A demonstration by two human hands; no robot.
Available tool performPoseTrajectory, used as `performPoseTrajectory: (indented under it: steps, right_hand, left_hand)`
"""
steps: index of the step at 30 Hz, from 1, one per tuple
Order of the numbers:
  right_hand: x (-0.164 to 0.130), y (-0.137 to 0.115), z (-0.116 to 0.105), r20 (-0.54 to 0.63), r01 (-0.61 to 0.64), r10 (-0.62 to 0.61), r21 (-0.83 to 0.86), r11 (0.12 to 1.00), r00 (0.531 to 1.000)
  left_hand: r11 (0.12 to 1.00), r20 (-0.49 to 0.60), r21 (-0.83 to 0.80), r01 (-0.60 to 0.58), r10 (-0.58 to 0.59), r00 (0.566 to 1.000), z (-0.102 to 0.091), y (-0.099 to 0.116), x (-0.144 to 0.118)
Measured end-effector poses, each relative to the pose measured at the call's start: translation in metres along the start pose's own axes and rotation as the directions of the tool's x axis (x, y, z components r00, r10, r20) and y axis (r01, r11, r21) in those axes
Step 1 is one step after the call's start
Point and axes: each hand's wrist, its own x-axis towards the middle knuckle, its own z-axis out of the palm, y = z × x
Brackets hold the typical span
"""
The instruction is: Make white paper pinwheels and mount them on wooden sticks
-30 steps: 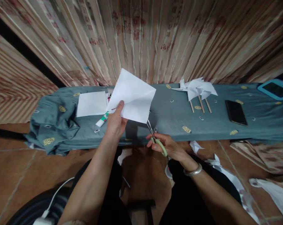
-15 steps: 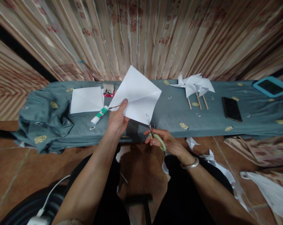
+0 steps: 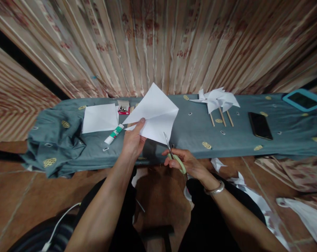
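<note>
My left hand (image 3: 134,140) pinches a white square sheet of paper (image 3: 158,105) near its left corner, with the thumb on top. A slit runs in from that left corner, and crease lines cross the sheet. My right hand (image 3: 183,161) grips a pair of scissors (image 3: 176,159) with pale green handles. The scissor blades point up at the sheet's bottom corner, touching or overlapping it; whether paper lies between them I cannot tell.
On the cloth-covered bench (image 3: 189,140) lie a stack of white paper (image 3: 100,118), a glue stick (image 3: 114,134), a box of pins (image 3: 123,107), paper pinwheels (image 3: 218,98) on sticks, a phone (image 3: 260,125) and a blue-framed tablet (image 3: 303,100). Paper scraps (image 3: 249,192) litter the floor.
The view has tilted slightly, so everything sits a little lower. The sheet has turned a little in my left hand, and the slit at its left corner shows more clearly. The scissors stay at the bottom corner.
</note>
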Motion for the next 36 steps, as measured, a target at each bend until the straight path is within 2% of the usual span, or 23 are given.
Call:
performPoseTrajectory:
  steps: [10,13,31,36]
  right_hand:
    - [0.0024,0.0025,0.0027,-0.015,-0.005,0.005,0.02,1.0,1.0]
    - [0.0029,0.0031,0.0033,-0.027,-0.015,0.016,0.034,0.999,0.999]
    - [0.0041,-0.0002,0.0053,-0.057,-0.097,0.106,0.142,0.985,0.993]
    - [0.0037,-0.0015,0.0037,-0.067,-0.045,0.05,0.07,0.997,0.997]
  left_hand:
    - [0.999,-0.021,-0.028,0.019,-0.019,1.0,-0.0007,0.0024,0.0014]
    - [0.999,0.0,-0.034,0.009,-0.009,1.0,-0.0022,0.0025,0.0027]
    - [1.0,-0.033,-0.024,-0.007,0.006,0.999,0.0002,0.0053,0.0003]
    - [1.0,-0.04,-0.002,0.03,-0.03,0.999,0.001,0.0022,-0.0039]
